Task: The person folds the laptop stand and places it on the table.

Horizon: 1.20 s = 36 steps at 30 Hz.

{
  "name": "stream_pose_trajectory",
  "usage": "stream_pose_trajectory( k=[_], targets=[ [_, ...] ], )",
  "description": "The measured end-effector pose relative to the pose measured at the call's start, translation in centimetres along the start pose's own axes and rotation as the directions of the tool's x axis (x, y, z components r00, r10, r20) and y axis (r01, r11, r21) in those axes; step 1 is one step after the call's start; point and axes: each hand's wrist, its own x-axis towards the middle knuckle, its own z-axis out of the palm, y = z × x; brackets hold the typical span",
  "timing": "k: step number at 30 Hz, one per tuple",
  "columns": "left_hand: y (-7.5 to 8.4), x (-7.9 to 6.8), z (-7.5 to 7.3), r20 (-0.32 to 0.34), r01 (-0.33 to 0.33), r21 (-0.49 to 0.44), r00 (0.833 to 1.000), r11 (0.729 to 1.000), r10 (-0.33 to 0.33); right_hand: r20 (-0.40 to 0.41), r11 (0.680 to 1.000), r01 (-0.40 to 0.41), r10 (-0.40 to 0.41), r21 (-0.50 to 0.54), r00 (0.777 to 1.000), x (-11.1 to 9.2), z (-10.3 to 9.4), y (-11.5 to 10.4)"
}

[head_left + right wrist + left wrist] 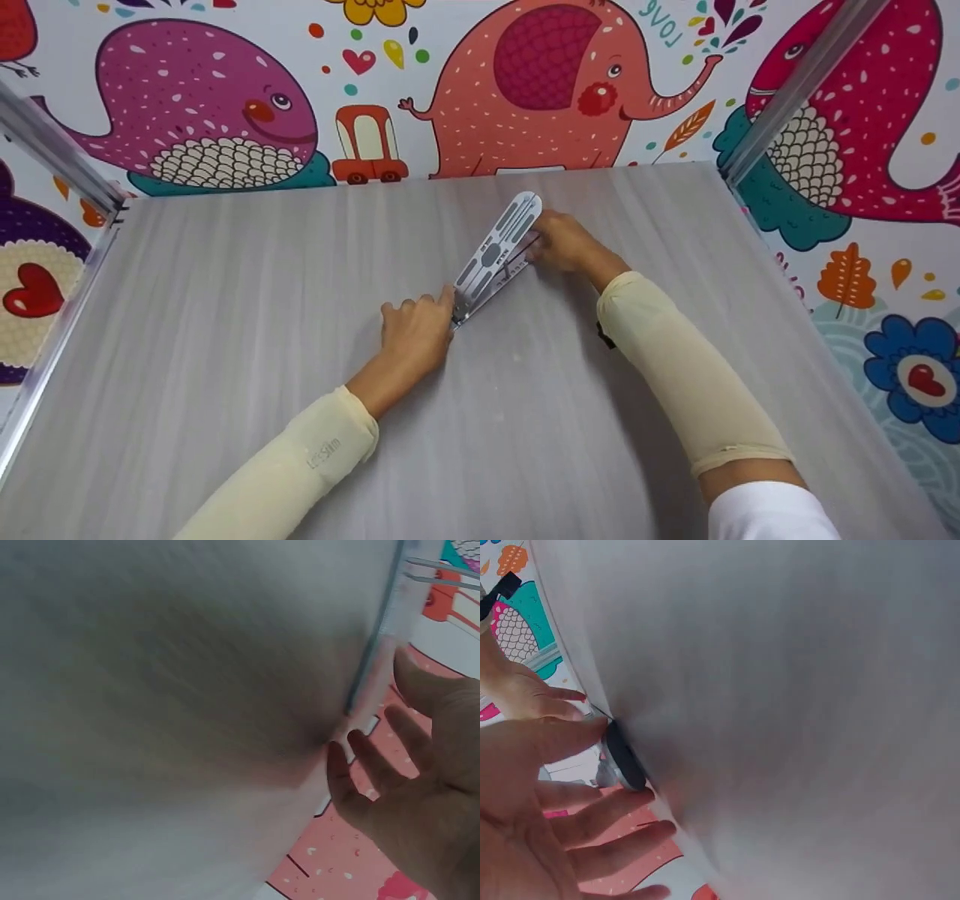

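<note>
A slim silver folding laptop stand point(491, 255) is spread into a narrow V, its slotted, round-ended upper arm raised over the lower one. My left hand point(416, 330) pinches its hinged near end. In the left wrist view, thumb and index finger lie on either side of a dark rounded end pad point(624, 755), the other fingers spread. My right hand point(566, 240) is at the far end, fingers close to the lower arm. The right wrist view has its thumb and fingers apart beside the lower arm's edge point(373, 649); its fingertips come down near the tabletop.
The grey wood-grain table point(225, 300) lies beneath both hands. A printed cartoon wall point(375, 90) borders it at the back and sides. Metal posts rise at the back left point(60, 142) and back right point(802, 97) corners.
</note>
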Motion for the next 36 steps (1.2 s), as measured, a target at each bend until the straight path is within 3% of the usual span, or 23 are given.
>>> stream_pose_trajectory(
  k=[7,14,22,31,36],
  targets=[
    [0.4,0.2,-0.1,-0.033,-0.019,0.007,0.999,1.000,0.020,0.036,0.999,-0.019,0.021,-0.047,0.999,0.6,0.2,0.5],
    [0.1,0.6,-0.3,0.018,-0.013,-0.003,1.000,1.000,0.013,0.056,0.996,-0.030,0.035,-0.089,0.998,0.9,0.1,0.3],
    [0.0,0.7,-0.3,0.029,-0.019,0.006,0.999,1.000,0.019,0.087,0.992,-0.056,0.066,-0.114,0.994,1.2,0.0,0.0],
    [0.1,0.8,-0.4,0.071,-0.016,0.002,0.997,1.000,0.016,0.082,0.994,-0.037,0.045,-0.103,0.996,1.2,0.1,0.2],
    [-0.1,0.8,-0.5,0.075,-0.046,0.028,0.996,0.999,0.043,0.063,0.994,-0.052,0.058,-0.097,0.996,1.2,0.2,0.1]
  ],
)
